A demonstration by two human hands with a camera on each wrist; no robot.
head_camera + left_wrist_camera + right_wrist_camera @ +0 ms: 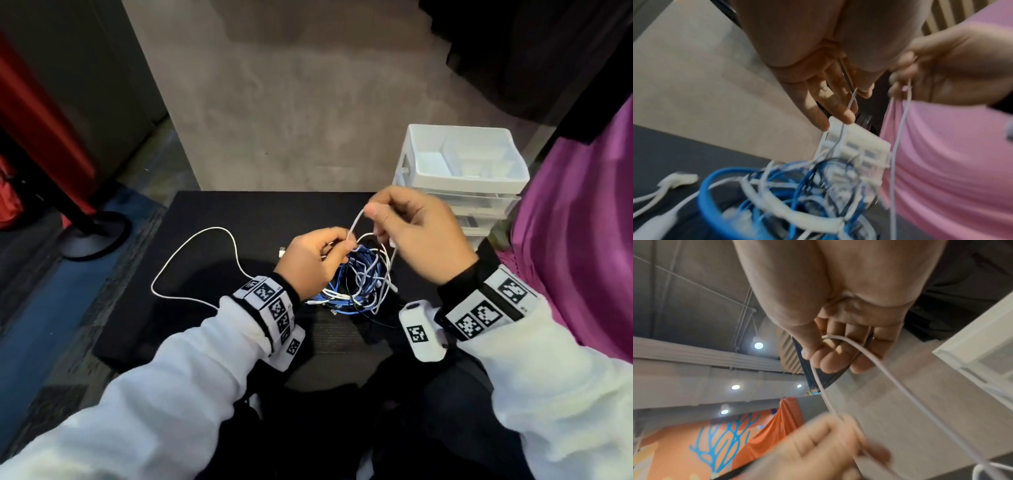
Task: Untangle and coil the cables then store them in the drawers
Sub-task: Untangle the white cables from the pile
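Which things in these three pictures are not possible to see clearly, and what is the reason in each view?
- Head view: the left hand covers part of the cable tangle, so no strand can be traced through.
- Head view: the right hand hides the lower fronts of the drawer unit.
- Left wrist view: blur smears the tangle; connectors unreadable.
- Right wrist view: the white cable leaves the bottom edge; the left hand is blurred.

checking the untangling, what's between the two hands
A short span of white cable runs from the left hand up to the right hand; each pinches it, above the cable tangle. Head view shows it.
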